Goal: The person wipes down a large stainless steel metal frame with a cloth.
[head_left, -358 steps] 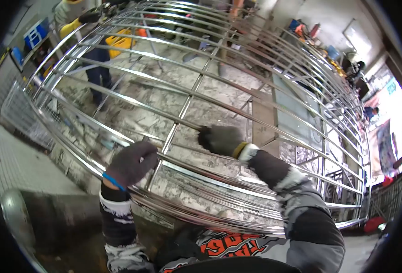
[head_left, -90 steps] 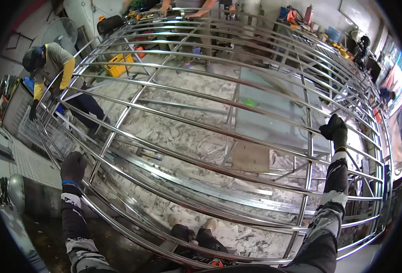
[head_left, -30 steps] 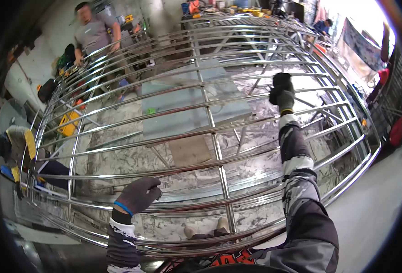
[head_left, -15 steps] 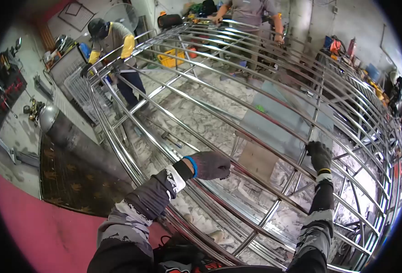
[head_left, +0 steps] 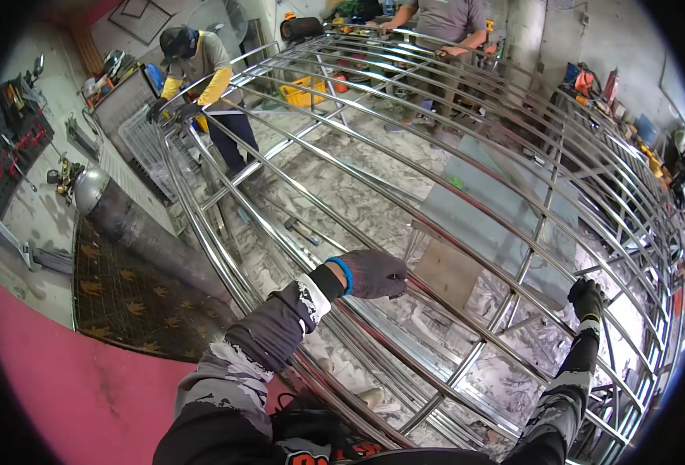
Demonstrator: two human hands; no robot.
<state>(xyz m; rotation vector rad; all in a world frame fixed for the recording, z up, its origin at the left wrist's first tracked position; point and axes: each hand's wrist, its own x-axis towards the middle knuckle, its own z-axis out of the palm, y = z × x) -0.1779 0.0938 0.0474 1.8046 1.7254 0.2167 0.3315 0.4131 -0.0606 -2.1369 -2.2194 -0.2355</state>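
1. Large shiny stainless-steel tube grid frame [head_left: 466,186] fills most of the view, held off a paint-streaked concrete floor [head_left: 342,194], long bars running from near left to far right.
2. Left hand [head_left: 373,273], grey knit glove with blue cuff, lies on a long bar near the frame's near-left edge; fingers curled over the tube, closed on it.
3. Right hand [head_left: 587,297], dark glove, is well apart to the right, at a bar next to a cross-tube joint. Fingers look wrapped round the bar, but small and at the lens edge, so can't tell for certain.
4. Near-left edge: stacked rails run just beside a grey steel gas cylinder [head_left: 137,229] lying on a dark patterned mat [head_left: 118,302]; little room there.
5. Far-left corner: a person in yellow sleeves [head_left: 195,70] has both hands on the rail. Far edge: a person in a grey shirt [head_left: 443,31] holds the frame.
6. Right side: clutter along the wall close to the frame edge. Open floor is the red area [head_left: 63,387], near left.
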